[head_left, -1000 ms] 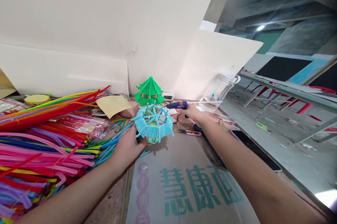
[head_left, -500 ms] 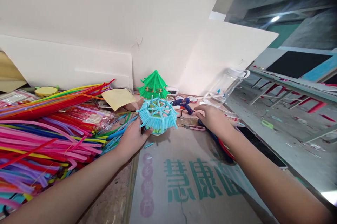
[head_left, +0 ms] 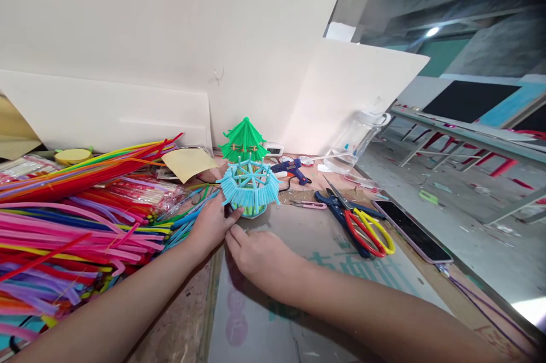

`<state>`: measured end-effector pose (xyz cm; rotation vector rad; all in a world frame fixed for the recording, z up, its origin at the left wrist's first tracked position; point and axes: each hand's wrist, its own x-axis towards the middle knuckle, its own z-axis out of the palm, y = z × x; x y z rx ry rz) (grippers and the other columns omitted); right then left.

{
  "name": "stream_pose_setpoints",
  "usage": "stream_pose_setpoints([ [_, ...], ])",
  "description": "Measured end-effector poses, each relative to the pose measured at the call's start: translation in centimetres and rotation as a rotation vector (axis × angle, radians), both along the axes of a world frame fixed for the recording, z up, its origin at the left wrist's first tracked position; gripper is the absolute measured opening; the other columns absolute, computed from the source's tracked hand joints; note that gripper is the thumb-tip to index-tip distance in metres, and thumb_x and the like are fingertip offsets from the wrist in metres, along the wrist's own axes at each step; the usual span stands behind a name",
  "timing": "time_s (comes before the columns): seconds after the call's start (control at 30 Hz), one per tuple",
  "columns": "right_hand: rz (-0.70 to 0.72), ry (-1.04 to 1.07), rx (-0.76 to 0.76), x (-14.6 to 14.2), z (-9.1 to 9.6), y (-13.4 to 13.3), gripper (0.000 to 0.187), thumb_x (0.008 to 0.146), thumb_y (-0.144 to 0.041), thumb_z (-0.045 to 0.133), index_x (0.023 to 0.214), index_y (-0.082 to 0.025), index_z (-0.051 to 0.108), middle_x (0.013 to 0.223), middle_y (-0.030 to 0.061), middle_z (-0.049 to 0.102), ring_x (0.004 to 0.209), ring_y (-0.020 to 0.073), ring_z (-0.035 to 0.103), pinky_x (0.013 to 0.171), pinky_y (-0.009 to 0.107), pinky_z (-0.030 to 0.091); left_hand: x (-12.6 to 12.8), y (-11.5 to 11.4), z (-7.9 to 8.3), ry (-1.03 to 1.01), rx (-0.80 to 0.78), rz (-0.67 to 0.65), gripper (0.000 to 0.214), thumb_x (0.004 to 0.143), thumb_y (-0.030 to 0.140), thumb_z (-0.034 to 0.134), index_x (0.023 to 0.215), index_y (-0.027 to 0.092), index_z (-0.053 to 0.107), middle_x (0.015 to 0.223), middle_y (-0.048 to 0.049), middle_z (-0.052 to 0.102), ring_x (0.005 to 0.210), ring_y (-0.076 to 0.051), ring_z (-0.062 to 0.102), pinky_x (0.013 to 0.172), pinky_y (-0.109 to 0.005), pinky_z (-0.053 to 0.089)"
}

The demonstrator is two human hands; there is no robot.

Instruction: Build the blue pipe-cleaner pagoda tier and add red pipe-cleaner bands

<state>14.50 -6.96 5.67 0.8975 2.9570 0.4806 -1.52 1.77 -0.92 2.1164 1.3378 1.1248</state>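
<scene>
A small pagoda model stands at the back of the cardboard sheet (head_left: 341, 255), with a green straw roof (head_left: 244, 141) above a light-blue straw roof (head_left: 249, 186). My left hand (head_left: 211, 226) grips the model at its lower left, thumb against the base. My right hand (head_left: 260, 255) lies palm down on the cardboard just in front, fingers stretched out. Its fingertips touch the sheet beside my left thumb. Whatever lies under those fingertips is hidden.
A big pile of coloured pipe cleaners and straws (head_left: 77, 209) fills the left. A blue glue gun (head_left: 292, 168), pink snips (head_left: 309, 205), scissors (head_left: 362, 226), a phone (head_left: 412, 232) and a clear jar (head_left: 354, 141) lie right of the model. White boards (head_left: 170, 38) stand behind.
My right hand let go of the glue gun, left it lying behind the model, and came back to the cardboard by my left hand. The scissors it covered now show.
</scene>
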Motion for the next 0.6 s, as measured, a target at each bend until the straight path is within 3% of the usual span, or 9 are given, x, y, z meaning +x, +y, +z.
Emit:
stream_pose_setpoints([
  [0.2, -0.088, -0.027, -0.028, -0.4, -0.7, 0.1, 0.028, 0.094, -0.004, 0.047, 0.118, 0.002, 0.061, 0.099, 0.0214, 0.068, 0.072, 0.0241, 0.067, 0.054, 0.034, 0.054, 0.1, -0.1, 0.4, -0.005, 0.017, -0.015, 0.046, 0.087, 0.031, 0.063, 0.131, 0.019, 0.057, 0.129, -0.0129, 0.071, 0.120, -0.031, 0.066, 0.106, -0.049, 0.050],
  [0.4, -0.037, -0.007, -0.079, -0.2, -0.4, 0.9, 0.016, 0.094, -0.005, 0.051, 0.104, -0.007, 0.063, 0.093, 0.0149, 0.070, 0.073, 0.0232, 0.068, 0.055, 0.032, 0.052, 0.2, -0.3, 0.6, -0.010, 0.007, -0.028, 0.042, 0.086, 0.027, 0.062, 0.127, 0.018, 0.058, 0.125, -0.0128, 0.071, 0.119, -0.031, 0.066, 0.106, -0.050, 0.050],
  [0.5, -0.024, 0.269, -0.264, 1.1, 1.4, 0.7, 0.011, 0.097, -0.012, 0.053, 0.102, -0.012, 0.063, 0.088, 0.0089, 0.073, 0.072, 0.0190, 0.068, 0.060, 0.028, 0.051, 0.2, -0.6, 0.8, -0.015, -0.013, -0.019, 0.044, 0.086, 0.026, 0.062, 0.129, 0.019, 0.058, 0.117, -0.0116, 0.074, 0.116, -0.031, 0.067, 0.103, -0.050, 0.052],
  [0.6, -0.081, 0.795, -0.663, 3.2, 4.3, 0.3, 0.010, 0.098, -0.024, 0.059, 0.105, -0.019, 0.063, 0.087, 0.0031, 0.074, 0.070, 0.0126, 0.066, 0.065, 0.024, 0.052, 0.3, -1.2, 1.1, -0.034, -0.023, -0.046, 0.046, 0.087, 0.027, 0.061, 0.132, 0.020, 0.057, 0.118, -0.0097, 0.074, 0.116, -0.029, 0.067, 0.101, -0.047, 0.053],
])
